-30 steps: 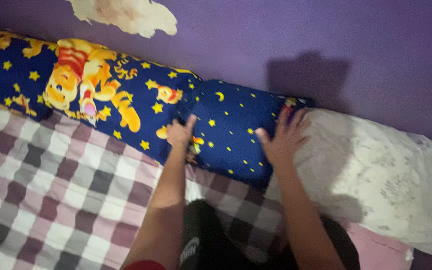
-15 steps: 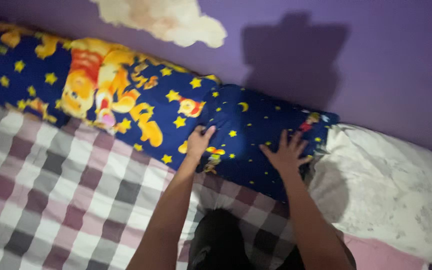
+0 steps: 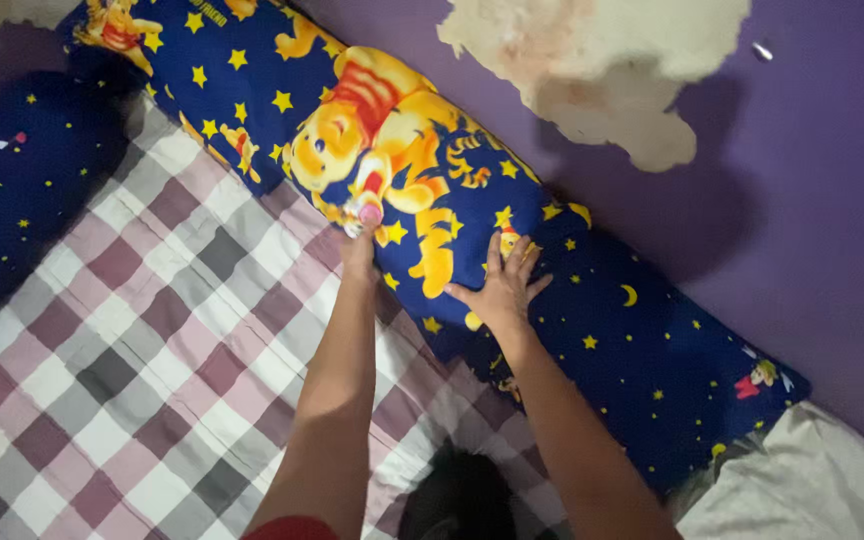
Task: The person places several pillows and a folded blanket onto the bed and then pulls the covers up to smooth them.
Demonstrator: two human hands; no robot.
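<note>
A long dark-blue pillow [image 3: 252, 90] printed with a yellow cartoon bear and stars lies along the purple wall. My left hand [image 3: 358, 250] is at its lower edge, fingers curled into the fabric just under the bear. My right hand [image 3: 499, 288] rests flat on the same pillow further right, fingers spread, close to where a second blue pillow [image 3: 652, 370] with small stars and a moon begins. Both forearms reach up from the bottom of the view.
A pink, grey and white checked sheet [image 3: 132, 350] covers the bed. Another blue starred pillow [image 3: 12, 200] lies at the left, a white pillow [image 3: 802, 490] at the bottom right. The purple wall [image 3: 812, 200] has a peeled pale patch [image 3: 602, 60]. Dark clothing [image 3: 457, 495] shows between my arms.
The view has swung left and up along the wall. Both hands have shifted from the small starred pillow onto the cartoon bear pillow. The white pillow has slid almost out of view.
</note>
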